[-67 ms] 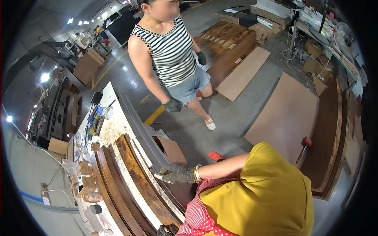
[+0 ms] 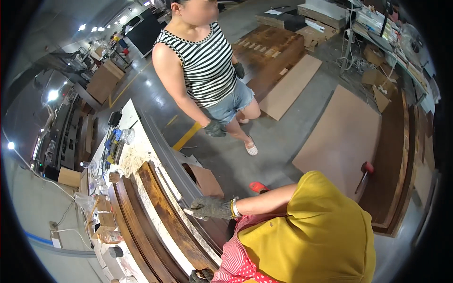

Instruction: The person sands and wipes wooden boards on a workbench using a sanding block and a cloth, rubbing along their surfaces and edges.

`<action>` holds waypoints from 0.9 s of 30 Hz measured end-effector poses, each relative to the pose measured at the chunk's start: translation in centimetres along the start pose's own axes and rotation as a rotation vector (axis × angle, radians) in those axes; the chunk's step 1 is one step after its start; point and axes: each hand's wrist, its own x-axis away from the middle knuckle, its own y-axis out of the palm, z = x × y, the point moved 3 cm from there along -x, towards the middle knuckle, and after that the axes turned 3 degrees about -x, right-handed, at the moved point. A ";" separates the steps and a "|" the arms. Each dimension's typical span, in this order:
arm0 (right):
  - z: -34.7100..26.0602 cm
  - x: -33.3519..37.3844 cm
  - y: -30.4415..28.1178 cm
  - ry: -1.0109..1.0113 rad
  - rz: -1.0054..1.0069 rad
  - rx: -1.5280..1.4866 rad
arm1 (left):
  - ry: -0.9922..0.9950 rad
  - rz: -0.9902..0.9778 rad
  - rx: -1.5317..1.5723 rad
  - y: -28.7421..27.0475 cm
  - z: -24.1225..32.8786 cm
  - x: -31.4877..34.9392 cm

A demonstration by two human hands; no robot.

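1. An orange label is showing on a bottle [image 2: 109, 237] at the far side of the desk [image 2: 131, 112], its print too small to read.
2. A mottled wooden strip [image 2: 168, 212] is lying along the desk's near side, just beyond the gloved hands.
3. The right hand [image 2: 210, 208] is curling loosely at the desk's near edge; whether it is gripping anything, one cannot tell.
4. The left hand [image 2: 200, 277] is showing only partly near the strip's lower end, its grip unclear.

Narrow bare strip of white bench [image 2: 153, 219] between obstructing dark boards [image 2: 163, 207]
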 end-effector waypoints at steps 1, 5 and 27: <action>0.0 0.6 0.2 0.015 0.003 -0.082 | 0.022 0.007 0.008 0.2 0.0 -0.1; -0.1 -0.6 3.2 -0.042 -0.142 -0.159 | 0.094 0.033 0.024 -0.1 0.0 -0.3; 3.1 3.0 6.3 0.191 -0.132 -0.785 | 0.305 -0.038 0.063 2.1 1.6 -3.4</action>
